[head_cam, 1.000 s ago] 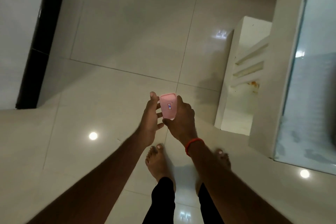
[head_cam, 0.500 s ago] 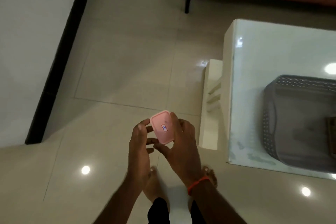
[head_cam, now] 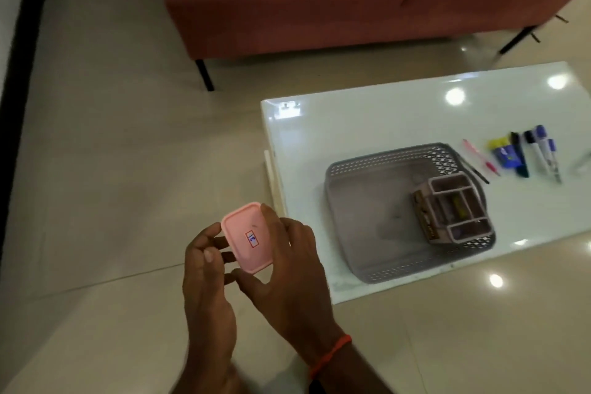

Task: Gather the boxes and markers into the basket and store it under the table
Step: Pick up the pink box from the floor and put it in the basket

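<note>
Pink box (head_cam: pixel 248 237), pinched between left hand (head_cam: pixel 204 281) and right hand (head_cam: pixel 287 272), lies left of the grey basket (head_cam: pixel 377 161); right hand is nearer.

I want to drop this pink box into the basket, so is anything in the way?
Nothing visible. Only bare table edge lies between the box and the basket. An organizer fills the basket's right end; its left part is free.

Pink box (head_cam: pixel 248 237), grey perforated basket (head_cam: pixel 377 189), white table (head_cam: pixel 367 118), red sofa (head_cam: pixel 287 0).
</note>
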